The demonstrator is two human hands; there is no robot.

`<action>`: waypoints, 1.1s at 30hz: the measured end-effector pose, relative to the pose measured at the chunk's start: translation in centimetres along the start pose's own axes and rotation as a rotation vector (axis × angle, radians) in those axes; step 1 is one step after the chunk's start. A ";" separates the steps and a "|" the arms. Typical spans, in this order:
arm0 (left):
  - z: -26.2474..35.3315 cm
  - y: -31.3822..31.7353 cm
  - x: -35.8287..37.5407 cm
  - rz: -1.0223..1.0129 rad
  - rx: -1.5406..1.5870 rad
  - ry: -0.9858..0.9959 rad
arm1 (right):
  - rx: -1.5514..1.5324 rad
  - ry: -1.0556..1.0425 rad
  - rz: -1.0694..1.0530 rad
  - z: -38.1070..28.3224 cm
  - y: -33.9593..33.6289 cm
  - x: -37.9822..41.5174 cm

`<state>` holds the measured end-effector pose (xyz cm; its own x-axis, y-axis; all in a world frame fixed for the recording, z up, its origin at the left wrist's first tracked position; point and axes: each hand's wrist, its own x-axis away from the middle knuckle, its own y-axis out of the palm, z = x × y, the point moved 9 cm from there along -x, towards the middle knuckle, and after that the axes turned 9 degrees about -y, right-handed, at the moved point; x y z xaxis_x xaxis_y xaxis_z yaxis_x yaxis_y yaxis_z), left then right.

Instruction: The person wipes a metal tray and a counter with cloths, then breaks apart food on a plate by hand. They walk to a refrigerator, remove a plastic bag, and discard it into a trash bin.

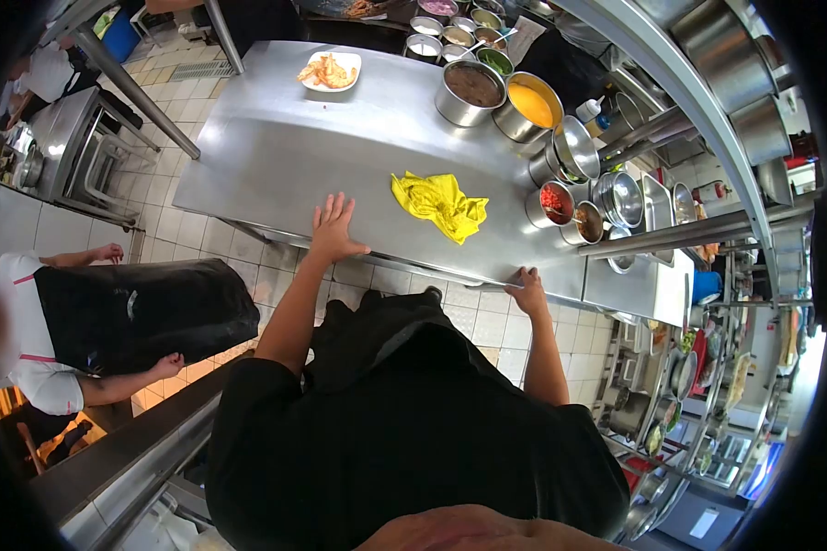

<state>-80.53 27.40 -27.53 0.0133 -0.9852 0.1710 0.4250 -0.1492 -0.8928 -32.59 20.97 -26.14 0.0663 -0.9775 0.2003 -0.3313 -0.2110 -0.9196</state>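
Note:
My left hand lies with spread fingers on the front part of the steel table, holding nothing. At the table's front edge, further right, my right hand has its fingers bent around something thin that I cannot make out. A crumpled yellow cloth rests on the steel between my hands and farther back, touching neither. Near the back left of the table sits a square white plate of orange and pale food.
Pots of brown food and orange liquid stand at the back right, near a small pot of chopped red food and metal bowls. A person in a black apron stands at left. Steel shelf posts cross the right side.

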 end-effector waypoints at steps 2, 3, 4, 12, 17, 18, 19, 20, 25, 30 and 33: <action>0.0 0.0 0.0 0.000 -0.005 0.000 | -0.012 -0.006 0.000 0.4 0.2 0.0; 0.0 0.1 0.1 0.004 -0.008 0.003 | -0.016 -0.005 -0.008 0.5 0.3 0.0; 0.0 0.0 -0.1 0.012 -0.014 0.008 | -0.022 -0.005 -0.012 0.5 0.4 -0.1; 0.0 0.1 0.0 -0.006 -0.004 0.006 | -0.005 0.072 -0.048 2.1 1.5 -0.2; -0.2 0.4 -0.2 0.011 -0.015 0.016 | -0.015 0.090 -0.060 1.6 1.3 0.0; -0.3 0.5 -0.3 0.003 -0.024 0.011 | -0.020 0.092 -0.062 1.1 0.8 0.2; -0.3 0.6 -0.3 -0.004 -0.032 0.006 | -0.024 0.093 -0.065 0.6 0.5 0.3; -0.3 0.6 -0.3 -0.009 -0.023 0.005 | -0.022 0.081 -0.050 0.4 0.4 0.2; -0.3 0.5 -0.1 -0.026 -0.008 -0.012 | -0.017 0.038 -0.006 0.9 0.9 0.2; -0.2 0.3 -0.1 0.013 0.003 0.016 | -0.022 0.027 0.003 0.6 0.6 0.2; 0.0 0.2 -0.1 0.015 0.000 0.017 | -0.029 0.039 0.007 0.7 0.6 0.3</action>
<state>-80.48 27.45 -27.72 0.0047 -0.9886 0.1504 0.4247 -0.1342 -0.8954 -32.10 20.59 -26.85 0.0277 -0.9779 0.2073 -0.3587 -0.2033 -0.9111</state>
